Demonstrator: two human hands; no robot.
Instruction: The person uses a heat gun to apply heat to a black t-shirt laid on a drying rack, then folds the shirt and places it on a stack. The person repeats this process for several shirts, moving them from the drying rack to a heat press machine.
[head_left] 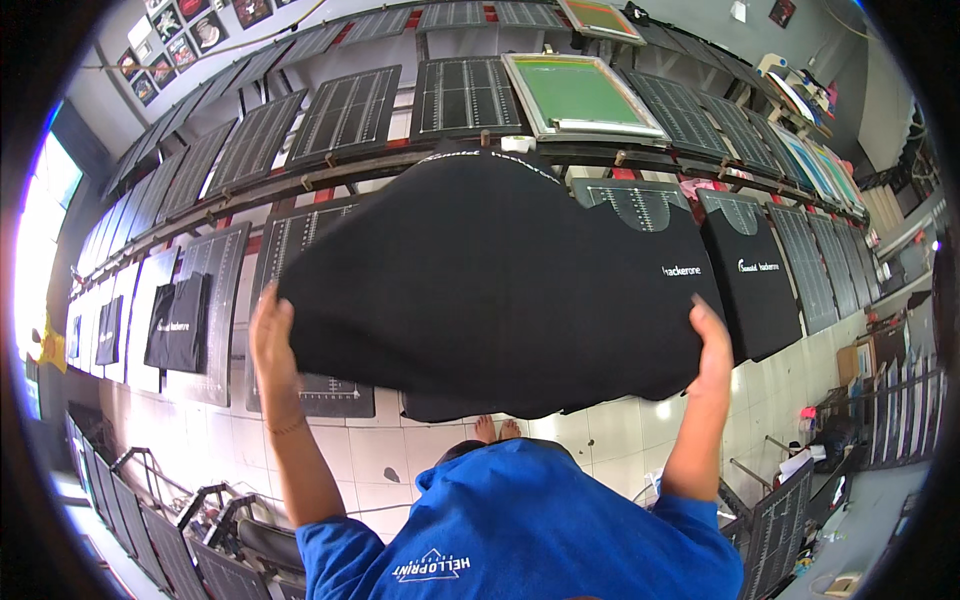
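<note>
A black T-shirt (470,270) is spread in the air between my hands, its middle bulging upward, with white print along its far edge. My left hand (272,335) grips its left edge, thumb and fingers closed on the fabric. My right hand (711,350) pinches the black cloth at the right side. Just beyond that hand, black fabric with small white print (682,271) lies over a platen (630,205) whose ruled top shows through the neck opening. Where the two areas of black cloth meet is hard to make out. Below my left hand, a bare grey platen (340,395) shows.
Another printed black shirt (765,290) covers the platen to the right. Folded black shirts (178,325) lie on boards at the left. Across a dark rail, a green screen frame (585,95) rests among rows of ruled platens (345,115). A small white container (517,144) sits by the rail.
</note>
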